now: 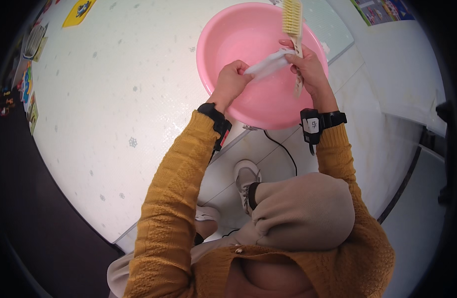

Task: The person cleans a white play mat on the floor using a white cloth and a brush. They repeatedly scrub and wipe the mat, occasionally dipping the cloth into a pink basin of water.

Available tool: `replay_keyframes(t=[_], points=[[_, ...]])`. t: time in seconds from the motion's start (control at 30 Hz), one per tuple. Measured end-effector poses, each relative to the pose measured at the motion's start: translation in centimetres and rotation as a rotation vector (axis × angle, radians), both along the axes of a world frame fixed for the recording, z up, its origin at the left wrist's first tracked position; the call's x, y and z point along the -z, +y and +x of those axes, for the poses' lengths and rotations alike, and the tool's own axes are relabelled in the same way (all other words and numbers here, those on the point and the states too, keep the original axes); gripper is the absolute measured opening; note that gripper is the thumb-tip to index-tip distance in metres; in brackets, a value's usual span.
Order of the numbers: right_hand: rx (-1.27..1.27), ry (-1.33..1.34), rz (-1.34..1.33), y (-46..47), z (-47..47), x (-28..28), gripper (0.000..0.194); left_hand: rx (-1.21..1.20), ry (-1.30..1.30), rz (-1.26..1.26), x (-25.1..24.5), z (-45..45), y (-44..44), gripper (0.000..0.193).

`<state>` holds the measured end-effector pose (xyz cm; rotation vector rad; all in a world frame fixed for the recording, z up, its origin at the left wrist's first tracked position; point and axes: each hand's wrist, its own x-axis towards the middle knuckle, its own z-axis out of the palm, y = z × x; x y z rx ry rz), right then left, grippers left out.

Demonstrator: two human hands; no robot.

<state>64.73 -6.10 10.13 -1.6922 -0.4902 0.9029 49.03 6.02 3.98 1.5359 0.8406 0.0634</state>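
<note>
A white cloth (271, 64) is stretched between my two hands above a round pink plastic basin (207, 63). My left hand (231, 81) pinches its near left end between thumb and fingers. With my right hand (309, 66) I hold the cloth's other end together with a cream-coloured scrubbing brush (292, 18). The brush stands lengthwise across that palm, its yellowish bristles pointing away from me and its handle towards me. Whether the basin holds water is hard to tell. What kind of cloth item it is cannot be made out.
The basin rests over the edge of a pale snowflake-patterned mat (135, 88) and white floor tiles (228, 186). A black cable (288, 152) runs between basin and my knee. Books (35, 41) and toys line the left rim; a colourful printed sheet (381, 11) lies at upper right.
</note>
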Motion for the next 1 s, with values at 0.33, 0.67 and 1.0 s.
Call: replay_keyframes(t=[0.33, 0.67, 1.0], points=[[-0.353, -0.478, -0.392, 0.5, 0.6, 7.8, 0.008, 0.762, 0.367, 0.915, -0.8, -0.9, -0.2, 0.020], [-0.202, 0.089, 0.056, 0.0, 0.2, 5.2, 0.010, 0.359, 0.024, 0.701, 1.2, 0.7, -1.1, 0.055], [0.074, 0.329, 0.321, 1.0, -0.1, -0.6, 0.023, -0.220, -0.728, -1.053, -1.6, 1.0, -1.1, 0.031]])
